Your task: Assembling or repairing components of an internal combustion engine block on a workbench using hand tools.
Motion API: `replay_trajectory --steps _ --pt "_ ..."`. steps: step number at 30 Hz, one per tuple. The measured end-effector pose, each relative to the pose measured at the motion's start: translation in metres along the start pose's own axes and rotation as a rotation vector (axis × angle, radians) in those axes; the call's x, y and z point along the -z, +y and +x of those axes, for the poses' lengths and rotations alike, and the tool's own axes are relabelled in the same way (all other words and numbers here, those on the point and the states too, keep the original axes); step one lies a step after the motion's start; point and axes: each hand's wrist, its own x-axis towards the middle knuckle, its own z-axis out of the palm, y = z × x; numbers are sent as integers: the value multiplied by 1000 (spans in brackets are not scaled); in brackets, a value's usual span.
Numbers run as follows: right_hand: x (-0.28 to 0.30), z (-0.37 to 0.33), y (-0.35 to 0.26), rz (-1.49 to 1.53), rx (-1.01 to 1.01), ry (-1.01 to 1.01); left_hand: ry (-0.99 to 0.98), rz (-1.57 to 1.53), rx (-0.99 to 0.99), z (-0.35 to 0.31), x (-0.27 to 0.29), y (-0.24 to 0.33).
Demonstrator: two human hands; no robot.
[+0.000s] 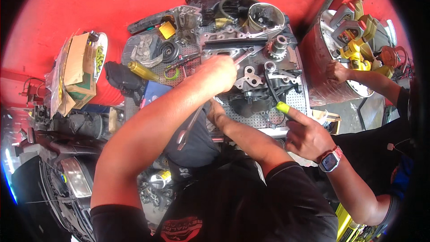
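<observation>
My left hand (219, 72) is closed round a steel wrench (244, 55), whose far end reaches over the engine part (250, 79) on the bench. Below that forearm, my right hand (216, 113) is near the bench's front edge, its fingers mostly hidden. A second visible wrench end (182, 138) slants down over a dark cloth; whether it belongs to the same wrench, I cannot tell. A black ratchet-like tool (272, 87) has its round head on the engine part. At its yellow-green end (282, 107), a co-worker's watch-wearing hand (308, 135) stretches out an index finger.
The perforated bench top (301, 107) carries a toothed gear (277, 47), a metal cylinder (266, 14), a pulley (168, 51) and a yellow bottle (142, 70). The co-worker's other hand (337, 71) rests on a drum (317, 62) holding bottles. A cardboard box (77, 69) stands left.
</observation>
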Motion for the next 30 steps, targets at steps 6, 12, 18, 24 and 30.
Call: replay_trajectory --steps 6,12,18,24,30 --pt "-6 32 1 -42 -225 132 -117 -221 126 -3 -2 10" --pt "-6 52 -3 -160 -276 125 35 -190 188 -14 -15 21" --pt "-2 37 3 -231 -337 109 231 -263 266 -23 -13 19" --pt "15 17 17 -346 -269 -17 156 -64 47 -14 10 -16" --pt "10 19 20 -470 -199 -114 45 -27 -42 10 11 -34"
